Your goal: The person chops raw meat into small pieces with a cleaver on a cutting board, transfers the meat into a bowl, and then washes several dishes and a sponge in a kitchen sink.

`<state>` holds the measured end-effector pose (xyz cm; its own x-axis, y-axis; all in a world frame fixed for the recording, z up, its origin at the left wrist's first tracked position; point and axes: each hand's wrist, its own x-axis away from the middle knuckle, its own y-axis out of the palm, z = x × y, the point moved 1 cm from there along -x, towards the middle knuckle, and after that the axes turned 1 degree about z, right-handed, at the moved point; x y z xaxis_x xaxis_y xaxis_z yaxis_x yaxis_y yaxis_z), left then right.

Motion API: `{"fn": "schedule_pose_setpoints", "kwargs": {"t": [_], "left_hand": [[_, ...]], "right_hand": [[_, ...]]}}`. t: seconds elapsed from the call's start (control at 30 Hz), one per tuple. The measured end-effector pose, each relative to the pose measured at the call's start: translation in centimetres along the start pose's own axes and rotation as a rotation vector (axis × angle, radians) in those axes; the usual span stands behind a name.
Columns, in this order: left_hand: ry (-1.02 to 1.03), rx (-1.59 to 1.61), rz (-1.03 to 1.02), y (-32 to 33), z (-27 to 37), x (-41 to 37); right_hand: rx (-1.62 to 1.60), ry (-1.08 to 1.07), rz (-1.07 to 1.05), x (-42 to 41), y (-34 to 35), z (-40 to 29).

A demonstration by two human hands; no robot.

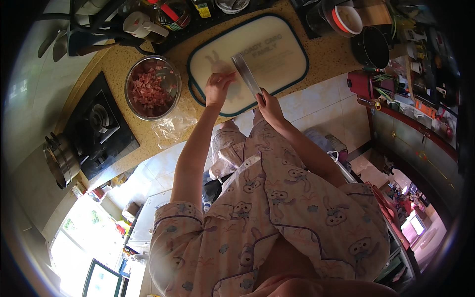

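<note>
My left hand (218, 88) is over the left part of a white cutting board (274, 70) with a dark rim and a printed rabbit. Its fingers are bent together; something reddish shows at the fingertips, but whether it is a bit of meat I cannot tell. In my right hand (270, 107) is the dark handle of a broad-bladed kitchen knife (246, 72), seen nearly edge-on, its blade pointing up and left beside my left fingers. Left of the board stands a clear bowl (178, 80) of diced raw meat (148, 89).
A crumpled clear plastic bag (174, 124) lies below the bowl. Farther left are a black gas hob (98, 122) and a metal pot (61, 159). Bottles (172, 15) and a lidded jug (139, 25) line the back; a dark pot (371, 46) stands at the right.
</note>
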<state>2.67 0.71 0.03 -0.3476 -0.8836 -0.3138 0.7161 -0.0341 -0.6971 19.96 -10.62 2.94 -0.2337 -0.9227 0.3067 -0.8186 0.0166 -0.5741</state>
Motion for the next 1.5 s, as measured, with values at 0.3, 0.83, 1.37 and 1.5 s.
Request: {"fn": "schedule_pose_setpoints", "kwargs": {"t": [0.3,0.83,1.37,1.5], "left_hand": [[0.084,-0.039,-0.03,-0.4,-0.7,0.4],[-0.093,-0.262,0.108,1.0,0.7,2.1],[-0.139,-0.315,0.12,1.6,0.8,1.6],[-0.137,-0.346,0.118,1.6,0.6,1.9]], "right_hand": [[-0.002,-0.003,-0.008,0.3,-0.2,0.8],[0.026,-0.033,-0.014,-0.3,0.2,1.1],[0.315,-0.049,-0.076,-1.8,3.3,-2.6],[0.282,-0.05,-0.072,-1.3,3.1,-2.2]]}}
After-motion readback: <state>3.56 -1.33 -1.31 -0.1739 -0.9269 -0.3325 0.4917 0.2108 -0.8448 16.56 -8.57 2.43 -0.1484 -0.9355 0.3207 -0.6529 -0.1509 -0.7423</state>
